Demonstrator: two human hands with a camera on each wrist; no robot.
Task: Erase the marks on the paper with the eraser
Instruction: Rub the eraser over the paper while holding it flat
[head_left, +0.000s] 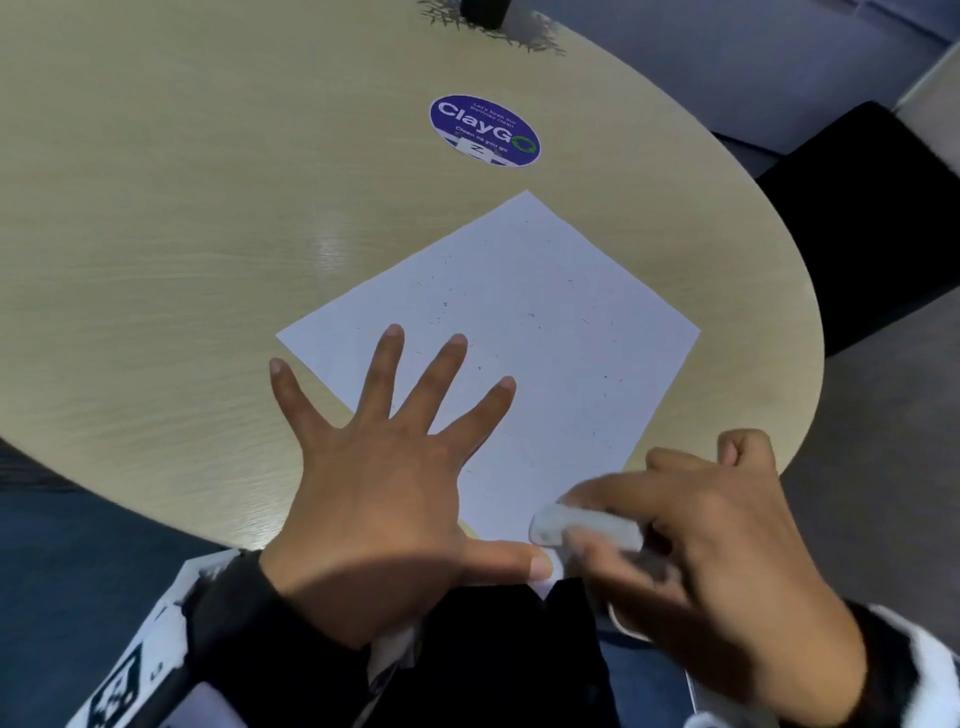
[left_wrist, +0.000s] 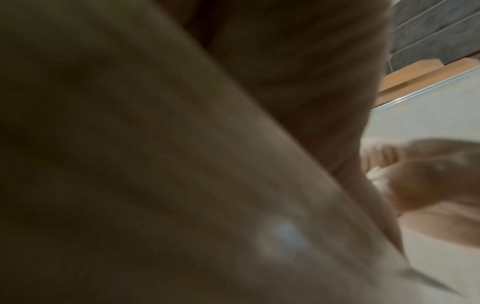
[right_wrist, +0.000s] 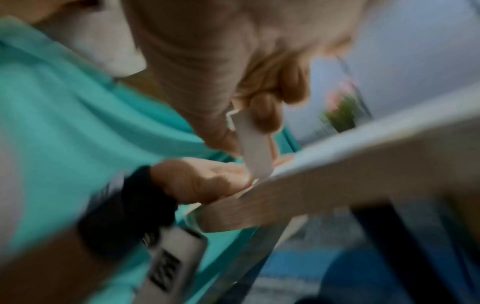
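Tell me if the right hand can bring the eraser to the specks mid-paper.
Probably yes: the right hand holds the eraser at the near corner of the paper; the left hand lies flat aside, leaving the way to the specks bare.
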